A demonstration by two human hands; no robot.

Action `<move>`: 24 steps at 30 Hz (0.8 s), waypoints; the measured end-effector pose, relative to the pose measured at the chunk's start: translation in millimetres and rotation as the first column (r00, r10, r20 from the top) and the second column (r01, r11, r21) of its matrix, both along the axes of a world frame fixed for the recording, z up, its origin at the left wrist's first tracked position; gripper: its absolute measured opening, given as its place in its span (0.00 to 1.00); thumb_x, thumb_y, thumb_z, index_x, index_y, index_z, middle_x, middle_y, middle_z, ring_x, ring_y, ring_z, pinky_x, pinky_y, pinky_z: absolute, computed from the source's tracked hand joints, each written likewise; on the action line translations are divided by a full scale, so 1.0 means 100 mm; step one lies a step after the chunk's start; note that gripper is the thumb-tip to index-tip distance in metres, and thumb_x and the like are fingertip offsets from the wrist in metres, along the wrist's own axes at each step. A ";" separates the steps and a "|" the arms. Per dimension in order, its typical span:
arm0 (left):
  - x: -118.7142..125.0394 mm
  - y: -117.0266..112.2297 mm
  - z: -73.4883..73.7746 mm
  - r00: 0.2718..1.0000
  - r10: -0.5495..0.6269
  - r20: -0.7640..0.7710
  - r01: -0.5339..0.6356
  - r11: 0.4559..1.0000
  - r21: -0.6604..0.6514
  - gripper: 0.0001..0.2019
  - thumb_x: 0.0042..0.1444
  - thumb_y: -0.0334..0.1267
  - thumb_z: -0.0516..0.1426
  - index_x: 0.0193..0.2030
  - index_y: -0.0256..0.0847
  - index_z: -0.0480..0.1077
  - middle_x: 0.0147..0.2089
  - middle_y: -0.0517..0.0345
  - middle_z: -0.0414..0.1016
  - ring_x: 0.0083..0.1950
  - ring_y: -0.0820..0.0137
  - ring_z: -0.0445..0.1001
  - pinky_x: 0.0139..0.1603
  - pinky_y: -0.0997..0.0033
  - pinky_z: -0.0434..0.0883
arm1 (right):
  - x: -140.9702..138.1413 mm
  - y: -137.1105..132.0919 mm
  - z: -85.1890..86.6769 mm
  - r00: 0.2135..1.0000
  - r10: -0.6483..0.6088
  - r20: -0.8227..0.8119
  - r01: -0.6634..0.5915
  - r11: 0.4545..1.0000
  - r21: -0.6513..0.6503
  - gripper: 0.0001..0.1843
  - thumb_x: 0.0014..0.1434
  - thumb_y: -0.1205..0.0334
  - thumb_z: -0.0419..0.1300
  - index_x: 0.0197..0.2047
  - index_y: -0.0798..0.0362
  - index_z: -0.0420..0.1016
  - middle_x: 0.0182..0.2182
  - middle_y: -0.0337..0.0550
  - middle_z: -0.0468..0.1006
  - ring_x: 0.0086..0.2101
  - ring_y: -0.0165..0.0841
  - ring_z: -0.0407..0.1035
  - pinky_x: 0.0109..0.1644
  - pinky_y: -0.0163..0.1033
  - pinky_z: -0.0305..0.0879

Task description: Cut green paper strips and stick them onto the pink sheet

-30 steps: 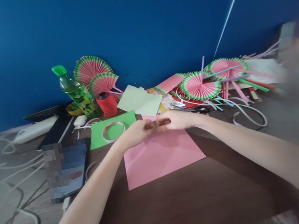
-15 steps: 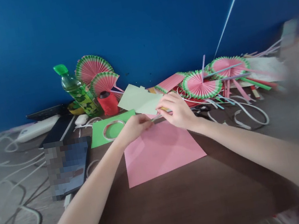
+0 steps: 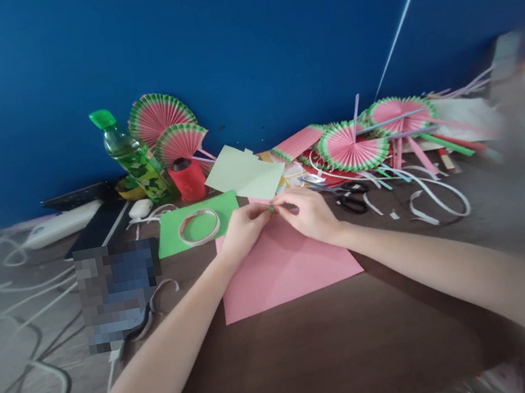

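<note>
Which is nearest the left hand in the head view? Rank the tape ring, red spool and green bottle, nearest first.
1. Tape ring: lies on the green sheet, just left of the left hand.
2. Red spool: farther back and to the left.
3. Green bottle: farthest, left of the red spool.

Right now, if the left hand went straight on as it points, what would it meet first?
Probably the right hand, whose fingertips the left hand almost touches at the far edge of the pink sheet; behind lies pale green paper, depth unclear.
</note>
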State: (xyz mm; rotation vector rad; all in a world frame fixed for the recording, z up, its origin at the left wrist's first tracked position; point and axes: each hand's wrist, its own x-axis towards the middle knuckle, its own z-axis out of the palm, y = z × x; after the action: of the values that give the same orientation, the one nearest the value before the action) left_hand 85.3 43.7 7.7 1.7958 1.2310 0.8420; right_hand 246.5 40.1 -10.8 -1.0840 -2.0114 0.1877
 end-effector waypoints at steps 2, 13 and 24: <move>0.01 -0.02 -0.03 1.000 0.007 0.003 -0.007 0.999 0.036 0.10 0.50 0.36 0.52 0.35 0.37 0.73 0.36 0.56 0.77 0.39 0.68 0.72 0.44 0.70 0.66 | 0.00 0.00 0.00 1.000 0.017 -0.009 -0.017 1.000 0.002 0.10 0.56 0.68 0.51 0.31 0.53 0.73 0.34 0.46 0.78 0.38 0.36 0.69 0.44 0.41 0.61; 0.05 -0.09 -0.05 0.997 0.063 -0.043 -0.057 0.989 0.134 0.11 0.52 0.36 0.51 0.36 0.38 0.73 0.38 0.55 0.77 0.40 0.67 0.73 0.43 0.70 0.67 | 0.02 0.03 -0.05 0.999 0.047 -0.028 -0.047 0.999 0.004 0.09 0.56 0.66 0.53 0.31 0.53 0.74 0.36 0.46 0.79 0.39 0.36 0.69 0.46 0.44 0.61; 0.05 -0.08 -0.08 0.998 0.061 -0.029 -0.056 0.986 0.156 0.11 0.53 0.37 0.51 0.35 0.37 0.74 0.36 0.55 0.77 0.38 0.67 0.73 0.41 0.70 0.67 | 0.00 0.01 -0.02 0.997 0.060 -0.040 -0.060 0.998 0.015 0.07 0.54 0.68 0.53 0.29 0.53 0.73 0.34 0.45 0.79 0.37 0.36 0.71 0.45 0.41 0.63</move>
State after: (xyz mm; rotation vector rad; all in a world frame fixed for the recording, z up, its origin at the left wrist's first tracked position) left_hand 89.8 35.6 -0.4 1.9119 1.2750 0.9677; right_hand 246.8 41.5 -12.3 -1.0039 -2.0077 0.2246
